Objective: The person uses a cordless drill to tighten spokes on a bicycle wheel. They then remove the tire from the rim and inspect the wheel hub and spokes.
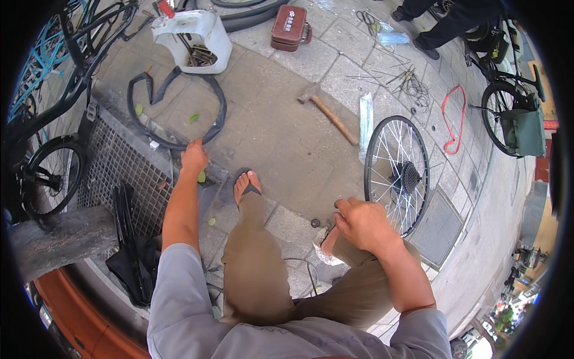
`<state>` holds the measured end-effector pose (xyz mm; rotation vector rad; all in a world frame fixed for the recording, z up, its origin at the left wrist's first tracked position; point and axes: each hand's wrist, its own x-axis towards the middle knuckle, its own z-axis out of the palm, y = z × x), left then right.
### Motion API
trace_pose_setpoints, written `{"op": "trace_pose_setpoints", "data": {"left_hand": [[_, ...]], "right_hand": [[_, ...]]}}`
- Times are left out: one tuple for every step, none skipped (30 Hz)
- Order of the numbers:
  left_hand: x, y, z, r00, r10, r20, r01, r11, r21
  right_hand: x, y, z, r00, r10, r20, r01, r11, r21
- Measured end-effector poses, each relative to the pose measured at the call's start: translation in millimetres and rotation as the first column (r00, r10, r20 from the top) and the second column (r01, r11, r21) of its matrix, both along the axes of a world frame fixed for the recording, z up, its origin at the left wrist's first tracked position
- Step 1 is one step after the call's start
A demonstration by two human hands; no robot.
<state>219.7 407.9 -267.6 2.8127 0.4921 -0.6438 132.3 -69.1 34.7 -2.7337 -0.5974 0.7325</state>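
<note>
The left hand (194, 157) is stretched down to the pavement and its grip is closed on the rim of a black bicycle tyre (173, 110) lying flat on the paving stones (269, 131), at the tyre's near edge beside a metal grating (119, 164). The right hand (362, 224) is held loosely curled near the right knee, just beside a spoked wheel (396, 175) standing with its cassette showing; whether anything is grasped in it cannot be told. The tyre is judged light, floppy and rubbery: it is kinked at one side, so it should bend readily and is best taken by the bead, where it is firmest. Beyond it, a cut-open white plastic jug (197, 36) is seen holding small metal parts. A closed brown case (289, 27) lies further off, and a hammer (326, 110) rests between tyre and wheel.
</note>
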Motion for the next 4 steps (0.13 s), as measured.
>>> {"op": "trace_pose_setpoints", "data": {"left_hand": [[4.7,2.2,-16.5,0.998,-0.023,-0.062,0.027,0.998,0.055],[9.7,0.5,-27.4,0.992,-0.042,-0.115,0.052,0.994,0.093],[13.4,-1.7,-34.9,0.984,-0.060,-0.170,0.082,0.988,0.130],[18.0,-8.1,-35.1,0.972,-0.036,-0.232,0.074,0.984,0.159]], "right_hand": [[-0.7,-3.2,-1.1,1.000,-0.002,-0.003,0.002,1.000,-0.013],[-1.3,-6.0,-3.2,1.000,-0.006,-0.004,0.006,1.000,-0.017],[-1.5,-7.2,-5.5,1.000,-0.001,-0.013,0.001,1.000,-0.012],[-0.3,-9.0,-6.8,1.000,0.001,-0.023,-0.001,1.000,-0.016]]}}
